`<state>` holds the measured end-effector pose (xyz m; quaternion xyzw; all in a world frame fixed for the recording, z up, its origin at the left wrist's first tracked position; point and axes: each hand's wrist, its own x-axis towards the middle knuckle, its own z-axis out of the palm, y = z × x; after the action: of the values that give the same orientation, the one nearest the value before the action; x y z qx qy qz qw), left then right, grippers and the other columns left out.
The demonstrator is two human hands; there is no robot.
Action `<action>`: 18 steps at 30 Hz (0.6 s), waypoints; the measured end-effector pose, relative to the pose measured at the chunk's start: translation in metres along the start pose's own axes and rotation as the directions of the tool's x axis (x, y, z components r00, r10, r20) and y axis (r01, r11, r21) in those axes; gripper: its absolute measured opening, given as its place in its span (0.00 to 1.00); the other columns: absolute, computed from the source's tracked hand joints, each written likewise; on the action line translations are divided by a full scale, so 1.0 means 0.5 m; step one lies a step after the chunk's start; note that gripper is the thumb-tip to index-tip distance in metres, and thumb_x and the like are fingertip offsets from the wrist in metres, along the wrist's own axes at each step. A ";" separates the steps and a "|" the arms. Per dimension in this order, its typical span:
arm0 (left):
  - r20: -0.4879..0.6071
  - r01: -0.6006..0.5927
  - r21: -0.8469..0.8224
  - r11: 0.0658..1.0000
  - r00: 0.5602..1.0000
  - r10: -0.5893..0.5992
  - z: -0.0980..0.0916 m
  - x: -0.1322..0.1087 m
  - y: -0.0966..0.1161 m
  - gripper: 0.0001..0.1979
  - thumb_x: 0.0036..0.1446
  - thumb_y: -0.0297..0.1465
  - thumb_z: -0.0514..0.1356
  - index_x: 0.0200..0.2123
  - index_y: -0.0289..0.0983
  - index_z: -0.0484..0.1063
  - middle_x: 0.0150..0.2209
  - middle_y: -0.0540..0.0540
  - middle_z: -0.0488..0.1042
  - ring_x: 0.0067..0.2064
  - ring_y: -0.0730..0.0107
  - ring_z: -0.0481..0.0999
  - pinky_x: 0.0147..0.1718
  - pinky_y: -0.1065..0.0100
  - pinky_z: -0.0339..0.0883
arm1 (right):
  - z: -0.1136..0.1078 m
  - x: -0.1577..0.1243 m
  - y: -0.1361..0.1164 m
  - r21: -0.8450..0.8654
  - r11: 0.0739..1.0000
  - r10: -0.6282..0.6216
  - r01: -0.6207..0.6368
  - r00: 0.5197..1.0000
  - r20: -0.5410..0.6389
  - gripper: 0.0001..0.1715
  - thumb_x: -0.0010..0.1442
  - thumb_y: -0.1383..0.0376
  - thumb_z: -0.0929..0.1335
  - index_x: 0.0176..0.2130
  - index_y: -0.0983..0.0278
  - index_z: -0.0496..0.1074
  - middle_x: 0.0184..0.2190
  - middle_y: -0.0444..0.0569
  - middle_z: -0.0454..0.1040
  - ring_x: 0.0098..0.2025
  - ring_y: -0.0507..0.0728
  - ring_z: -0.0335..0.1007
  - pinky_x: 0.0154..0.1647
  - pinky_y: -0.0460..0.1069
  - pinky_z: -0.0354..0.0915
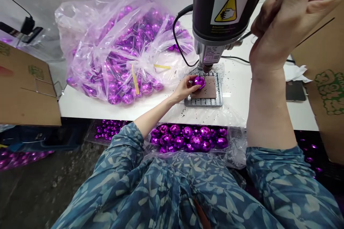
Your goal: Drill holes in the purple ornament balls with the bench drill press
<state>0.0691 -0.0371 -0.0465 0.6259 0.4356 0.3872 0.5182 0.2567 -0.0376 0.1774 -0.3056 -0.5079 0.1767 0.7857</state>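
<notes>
My left hand (186,88) pinches a shiny purple faceted ball (199,82) on a brown board (209,91). The board rests on the slotted metal base (203,103) of a bench drill press (223,3). Right above the ball is the drill chuck (207,67); whether the bit touches the ball is too small to tell. My right hand (287,18), raised at the upper right, is closed around the drill press's feed lever (245,36). Most of that lever is hidden by my fingers.
Tied clear bags of purple balls (115,53) fill the table's left side. More purple balls (188,137) lie in plastic below the table edge before me. Cardboard boxes stand left (29,86) and right (322,78). A black cable (174,30) loops beside the drill. Dark shavings surround the base.
</notes>
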 end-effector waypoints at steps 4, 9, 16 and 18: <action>-0.013 -0.041 0.051 0.998 0.999 0.042 0.014 0.006 -0.004 0.31 0.59 0.37 0.75 0.62 0.37 0.74 0.53 0.39 0.82 0.40 0.67 0.79 0.42 0.62 0.78 | 0.001 -0.003 -0.008 0.006 1.000 0.005 -0.006 1.000 0.020 0.40 0.40 0.36 0.66 0.24 0.62 0.43 0.14 0.36 0.47 0.15 0.37 0.48 0.19 0.40 0.42; -0.052 -0.118 0.154 0.981 0.991 0.127 0.034 0.002 -0.003 0.30 0.55 0.36 0.77 0.59 0.38 0.75 0.47 0.43 0.81 0.39 0.66 0.78 0.42 0.62 0.76 | 0.002 -0.005 0.001 0.014 1.000 -0.007 0.007 1.000 0.023 0.43 0.40 0.34 0.66 0.25 0.63 0.41 0.14 0.37 0.46 0.15 0.36 0.48 0.20 0.39 0.42; -0.043 -0.146 0.120 0.982 0.987 0.152 0.057 0.003 0.004 0.28 0.54 0.36 0.77 0.56 0.39 0.74 0.51 0.41 0.82 0.51 0.56 0.81 0.54 0.53 0.77 | -0.001 0.001 0.031 -0.004 0.994 -0.109 0.109 0.994 0.013 0.43 0.47 0.34 0.65 0.26 0.64 0.41 0.16 0.37 0.43 0.16 0.36 0.47 0.19 0.39 0.40; -0.038 -0.137 0.112 0.984 0.989 0.142 0.056 0.003 0.006 0.28 0.54 0.36 0.77 0.56 0.39 0.74 0.52 0.41 0.81 0.51 0.56 0.82 0.55 0.52 0.77 | -0.005 0.001 0.036 0.009 0.991 -0.131 0.131 0.991 0.011 0.42 0.49 0.34 0.65 0.26 0.64 0.42 0.16 0.37 0.44 0.16 0.36 0.48 0.20 0.40 0.41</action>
<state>0.0964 -0.0444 -0.0482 0.6735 0.4228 0.4123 0.4446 0.2597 -0.0245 0.1652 -0.2675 -0.5307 0.1285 0.7939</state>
